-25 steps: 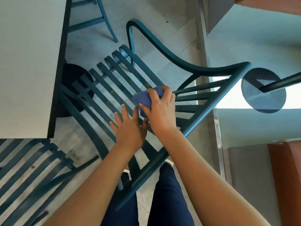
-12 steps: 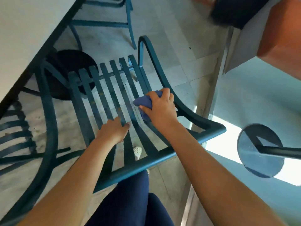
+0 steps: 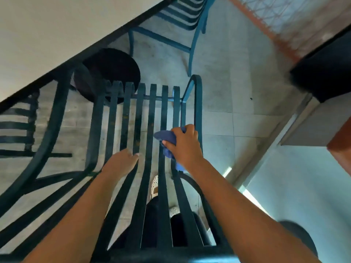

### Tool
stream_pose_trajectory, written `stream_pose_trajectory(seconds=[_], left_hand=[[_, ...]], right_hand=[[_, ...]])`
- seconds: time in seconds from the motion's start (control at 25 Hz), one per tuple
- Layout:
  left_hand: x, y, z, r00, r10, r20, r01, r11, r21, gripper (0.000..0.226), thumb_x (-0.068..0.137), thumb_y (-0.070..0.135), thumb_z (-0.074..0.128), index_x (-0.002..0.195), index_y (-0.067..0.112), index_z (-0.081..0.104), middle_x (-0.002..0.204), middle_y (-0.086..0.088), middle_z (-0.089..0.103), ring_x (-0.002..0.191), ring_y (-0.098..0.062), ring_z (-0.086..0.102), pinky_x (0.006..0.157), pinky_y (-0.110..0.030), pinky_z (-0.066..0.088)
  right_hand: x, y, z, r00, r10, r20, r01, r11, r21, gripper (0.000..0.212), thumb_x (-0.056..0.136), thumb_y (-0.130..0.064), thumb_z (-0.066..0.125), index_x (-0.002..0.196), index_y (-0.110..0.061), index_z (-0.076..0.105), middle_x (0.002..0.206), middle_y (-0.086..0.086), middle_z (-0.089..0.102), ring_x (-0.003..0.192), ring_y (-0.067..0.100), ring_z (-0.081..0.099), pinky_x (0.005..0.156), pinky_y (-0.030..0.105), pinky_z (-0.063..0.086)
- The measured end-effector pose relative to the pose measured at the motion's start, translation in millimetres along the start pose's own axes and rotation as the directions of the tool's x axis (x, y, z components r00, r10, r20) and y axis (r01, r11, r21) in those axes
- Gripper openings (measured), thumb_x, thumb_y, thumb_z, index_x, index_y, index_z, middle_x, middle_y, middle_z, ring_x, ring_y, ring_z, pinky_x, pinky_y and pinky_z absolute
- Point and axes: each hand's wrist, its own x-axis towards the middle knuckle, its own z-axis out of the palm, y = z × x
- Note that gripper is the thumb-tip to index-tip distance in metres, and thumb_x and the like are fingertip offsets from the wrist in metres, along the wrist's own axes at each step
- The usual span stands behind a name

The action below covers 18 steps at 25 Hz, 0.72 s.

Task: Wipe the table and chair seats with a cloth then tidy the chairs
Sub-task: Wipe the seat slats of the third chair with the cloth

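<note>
Cloth (image 3: 167, 138) bunched in your right hand (image 3: 185, 146), on the seat's (image 3: 129, 118) right slats; left hand (image 3: 119, 164) loosely curled, empty, nearer unwiped left slats.

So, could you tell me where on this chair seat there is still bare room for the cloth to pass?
The slats between the left hand and the seat's front rail are bare. By the right armrest it is crowded: the right hand presses the blue cloth there.

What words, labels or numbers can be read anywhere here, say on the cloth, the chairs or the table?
None: no writing shows on the blue cloth, the slatted chair or the table.
The patterned surface at top right is blurred; no text can be made out there.
</note>
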Motion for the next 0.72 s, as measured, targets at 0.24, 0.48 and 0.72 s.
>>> stream_pose_trajectory(seconds=[0.24,0.48,0.72], left_hand=[[23,19,26,0.975,-0.224,0.008,0.216,0.928,-0.304,0.049,0.099,0.038,0.038,0.134,0.004,0.043,0.139,-0.016,0.045,0.126,-0.034,0.044,0.106,-0.041,0.032],[45,46,48,0.9,-0.433,-0.047,0.332,0.752,-0.57,0.047,0.097,0.034,0.044,0.128,-0.001,0.049,0.134,-0.02,0.05,0.121,-0.035,0.048,0.099,-0.037,0.038],[57,45,55,0.86,-0.506,-0.069,0.338,0.665,-0.666,0.047,0.098,0.036,0.039,0.133,0.005,0.045,0.14,-0.017,0.042,0.126,-0.034,0.042,0.101,-0.038,0.036]], right_hand=[[53,9,1,0.974,-0.172,0.151,0.181,0.982,-0.052,0.039,0.092,-0.039,0.054,0.122,-0.015,0.053,0.129,0.012,0.033,0.121,0.029,0.035,0.099,0.038,0.039],[97,5,5,0.891,-0.366,0.27,0.403,0.91,-0.094,0.039,0.091,-0.038,0.056,0.121,-0.012,0.054,0.128,0.014,0.034,0.118,0.03,0.036,0.095,0.035,0.038],[131,-11,22,0.805,-0.474,0.357,0.551,0.82,-0.154,0.037,0.09,-0.034,0.059,0.12,-0.012,0.054,0.127,0.014,0.035,0.118,0.031,0.037,0.091,0.036,0.04]])
